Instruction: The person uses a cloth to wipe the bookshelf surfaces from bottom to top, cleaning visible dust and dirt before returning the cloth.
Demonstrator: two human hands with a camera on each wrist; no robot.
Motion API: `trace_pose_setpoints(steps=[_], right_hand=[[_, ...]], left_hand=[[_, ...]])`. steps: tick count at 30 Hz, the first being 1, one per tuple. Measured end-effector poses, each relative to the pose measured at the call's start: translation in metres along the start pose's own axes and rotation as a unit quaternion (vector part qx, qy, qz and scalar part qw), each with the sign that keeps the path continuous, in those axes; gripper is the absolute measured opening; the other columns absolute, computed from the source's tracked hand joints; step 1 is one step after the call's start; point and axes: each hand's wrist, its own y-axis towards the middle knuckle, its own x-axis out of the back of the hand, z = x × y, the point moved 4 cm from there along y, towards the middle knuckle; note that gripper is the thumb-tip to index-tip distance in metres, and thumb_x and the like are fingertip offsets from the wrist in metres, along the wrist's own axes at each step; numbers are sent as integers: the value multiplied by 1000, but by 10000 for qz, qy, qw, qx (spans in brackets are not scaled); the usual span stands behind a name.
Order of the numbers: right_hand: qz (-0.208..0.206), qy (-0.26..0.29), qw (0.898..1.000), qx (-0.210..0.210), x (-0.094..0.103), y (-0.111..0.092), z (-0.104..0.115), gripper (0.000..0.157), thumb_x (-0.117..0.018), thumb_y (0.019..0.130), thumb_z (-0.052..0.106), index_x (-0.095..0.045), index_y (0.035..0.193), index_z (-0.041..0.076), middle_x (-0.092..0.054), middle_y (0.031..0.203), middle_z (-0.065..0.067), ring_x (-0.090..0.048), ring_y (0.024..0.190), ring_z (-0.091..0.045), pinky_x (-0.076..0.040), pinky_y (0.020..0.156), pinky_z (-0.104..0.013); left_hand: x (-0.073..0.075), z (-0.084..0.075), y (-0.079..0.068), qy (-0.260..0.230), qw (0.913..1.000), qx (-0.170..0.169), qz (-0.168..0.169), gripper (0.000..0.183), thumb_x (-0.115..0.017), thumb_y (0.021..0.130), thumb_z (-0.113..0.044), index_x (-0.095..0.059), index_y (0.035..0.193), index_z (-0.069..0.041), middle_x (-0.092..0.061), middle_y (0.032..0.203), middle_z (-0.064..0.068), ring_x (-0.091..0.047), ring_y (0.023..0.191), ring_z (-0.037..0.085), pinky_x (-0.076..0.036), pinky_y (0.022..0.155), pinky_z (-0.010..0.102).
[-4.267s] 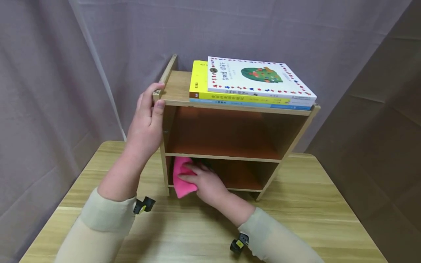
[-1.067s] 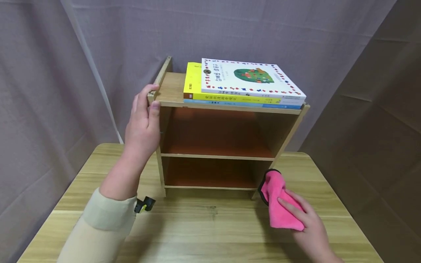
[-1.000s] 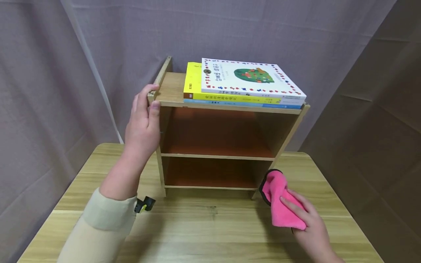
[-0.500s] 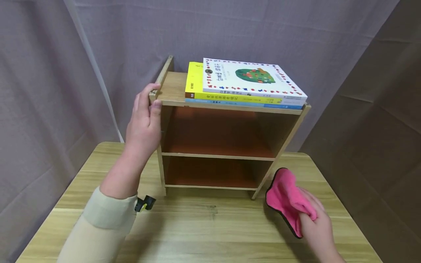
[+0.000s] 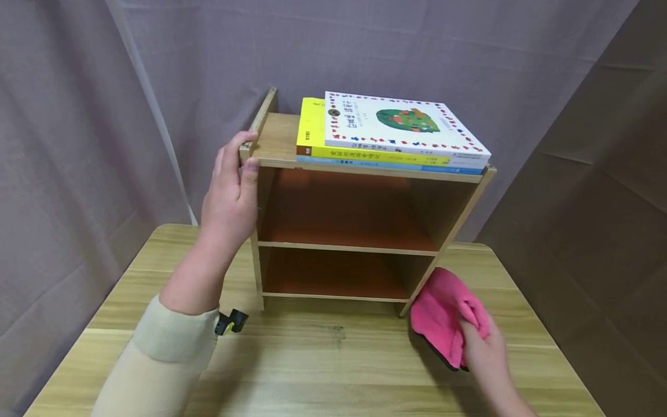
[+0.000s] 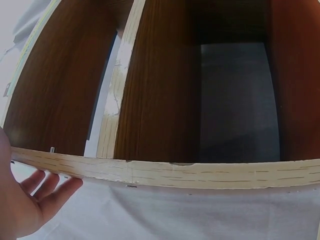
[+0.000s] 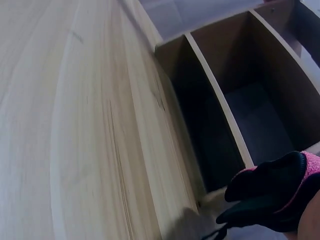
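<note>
My left hand (image 5: 229, 200) grips the top left corner of a small wooden bookshelf (image 5: 349, 248), its thumb on the front edge and its fingers round the outer side. The left wrist view shows several fingertips (image 6: 60, 197) against the side panel's outer face. In my right hand (image 5: 487, 359) is a bunched pink cloth (image 5: 440, 310) with black edging, pinched between thumb and fingers. The cloth hangs low beside the shelf's right side panel and overlaps its front edge in the head view. The right wrist view shows the cloth's dark underside (image 7: 270, 185) near the shelf's corner.
Several books lie flat on the shelf's top, a white picture book (image 5: 406, 121) uppermost over a yellow book (image 5: 310, 127) and a blue one. Under the shelf is a wood-grain table (image 5: 323, 370). A grey curtain (image 5: 234, 52) hangs close behind.
My right hand has brought the cloth out of the bottom compartment to the shelf's right outer side, turned it over, and lately moved slightly left. My left hand keeps its grip.
</note>
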Motion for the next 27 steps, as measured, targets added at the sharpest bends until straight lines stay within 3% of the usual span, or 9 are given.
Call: trace_pose_setpoints(steps=[5,7,9,15,23,27], right_hand=[[208,703,9970,-265,-18,1,2,35,-49,105,21,-46,139,15,-60,84,8,-59,67,-6,-52,58,-23],[300,1122,9926,-343,-26,0,3,31,-49,105,22,-46,135,17,-59,79,5,-59,62,-7,-52,54,-24],[379,1478,9880,-250,-34,-1,5,30,-48,106,23,-46,135,19,-61,85,6,-60,67,-6,-53,56,-23],[534,2767,9594,59,-55,-1,12,31,-45,107,18,-42,138,14,-59,97,-4,-64,75,-11,-56,59,-25],[281,3362,9401,-492,-69,-2,16,38,-45,106,15,-42,144,21,-58,119,-4,-63,95,-11,-56,76,-23],[-13,3579,9305,-781,-72,-3,15,33,-47,105,16,-48,138,21,-59,117,-1,-62,96,-9,-55,79,-21]], left_hand=[[0,0,0,-16,10000,-37,-17,44,-34,104,-53,-40,144,-36,-47,135,6,-48,104,24,-44,71,53],[0,0,0,-18,10000,-49,-13,44,-34,104,-53,-40,144,-36,-47,135,6,-48,104,24,-44,71,52],[0,0,0,-18,10000,-56,-10,44,-34,104,-54,-40,144,-36,-47,135,5,-48,104,24,-44,70,52],[0,0,0,0,10000,-67,-35,44,-34,104,-53,-40,144,-36,-46,137,4,-48,105,24,-44,70,53],[1,0,0,27,9999,-88,-70,43,-35,105,-52,-40,144,-36,-47,135,5,-47,105,24,-44,70,53],[0,0,1,18,10000,-76,-56,44,-35,104,-53,-40,144,-36,-47,136,5,-47,105,24,-44,70,52]])
